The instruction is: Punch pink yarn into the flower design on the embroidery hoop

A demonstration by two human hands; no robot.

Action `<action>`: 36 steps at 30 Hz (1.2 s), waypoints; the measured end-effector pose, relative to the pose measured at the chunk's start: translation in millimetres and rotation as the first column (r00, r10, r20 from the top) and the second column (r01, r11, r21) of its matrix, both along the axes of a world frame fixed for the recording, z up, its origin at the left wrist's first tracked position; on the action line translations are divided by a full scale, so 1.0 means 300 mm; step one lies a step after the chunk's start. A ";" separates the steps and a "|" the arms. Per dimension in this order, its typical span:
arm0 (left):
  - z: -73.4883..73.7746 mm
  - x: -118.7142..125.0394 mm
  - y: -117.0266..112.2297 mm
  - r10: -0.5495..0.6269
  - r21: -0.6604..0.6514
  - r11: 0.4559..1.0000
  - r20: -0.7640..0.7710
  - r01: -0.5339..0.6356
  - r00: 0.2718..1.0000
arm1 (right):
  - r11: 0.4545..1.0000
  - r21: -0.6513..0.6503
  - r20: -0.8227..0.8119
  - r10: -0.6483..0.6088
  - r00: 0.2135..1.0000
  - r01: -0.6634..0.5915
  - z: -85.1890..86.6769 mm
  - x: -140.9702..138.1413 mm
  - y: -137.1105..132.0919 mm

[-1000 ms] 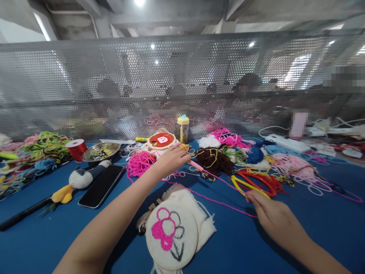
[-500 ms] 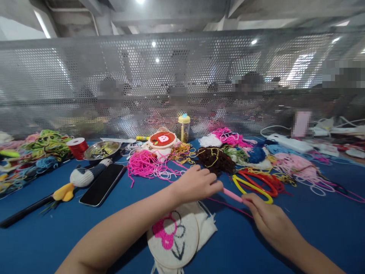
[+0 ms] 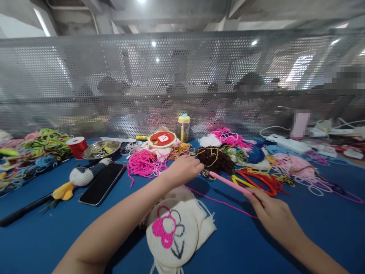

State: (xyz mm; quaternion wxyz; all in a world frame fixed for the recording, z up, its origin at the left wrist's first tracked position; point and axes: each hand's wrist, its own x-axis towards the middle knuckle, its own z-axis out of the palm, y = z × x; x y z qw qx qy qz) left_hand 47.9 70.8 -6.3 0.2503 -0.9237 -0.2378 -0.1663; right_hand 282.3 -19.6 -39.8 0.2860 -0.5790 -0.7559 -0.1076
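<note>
In my right hand (image 3: 273, 211) is a slim pink stick-like tool (image 3: 228, 182), like a punch needle, its free end pointing up and left. My left hand (image 3: 186, 169) is closed just left of that end, apart from it. What its fingers pinch, if anything, is too small to make out. A magenta yarn strand (image 3: 219, 200) runs over the blue table below the tool. Beneath my left forearm lies an embroidery hoop (image 3: 189, 247) with off-white cloth, showing a flower outline partly filled with magenta stitching.
Yarn heaps in magenta (image 3: 145, 163), brown (image 3: 216, 160) and pale pink (image 3: 293, 167) lie along the back. Red-handled scissors (image 3: 269, 186) are at right. A phone (image 3: 102, 184), a metal bowl (image 3: 102, 150) and a red spool (image 3: 76, 147) stand left. A perforated metal partition (image 3: 182, 76) rises behind.
My left hand has moved left and up, off the pink tool. More of the tool shows now, tilted up to the left in my right hand. The hoop is less covered.
</note>
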 end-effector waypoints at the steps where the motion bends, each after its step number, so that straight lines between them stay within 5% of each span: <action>1: 0.000 -0.019 0.022 0.008 -0.006 1.000 -0.008 -0.008 1.000 | 1.000 -0.015 -0.017 -0.001 1.000 0.000 0.002 0.000 0.003; 8: -0.019 -0.153 0.152 0.150 -0.022 0.988 0.039 -0.150 0.988 | 0.992 -0.125 -0.110 -0.037 0.993 0.023 0.006 -0.001 0.008; 16: -0.019 -0.224 0.181 0.431 -0.073 0.902 0.185 -0.425 0.883 | 0.977 -0.185 -0.243 -0.151 0.958 0.106 0.023 -0.004 0.004; 24: -0.010 -0.230 0.171 0.543 -0.138 0.840 0.162 -0.526 0.824 | 0.962 -0.172 -0.373 -0.265 0.889 0.214 0.039 0.003 0.002; 36: -0.010 -0.234 0.177 0.605 -0.269 0.787 0.161 -0.556 0.780 | 0.963 -0.218 -0.429 -0.241 0.871 0.159 0.044 0.005 0.001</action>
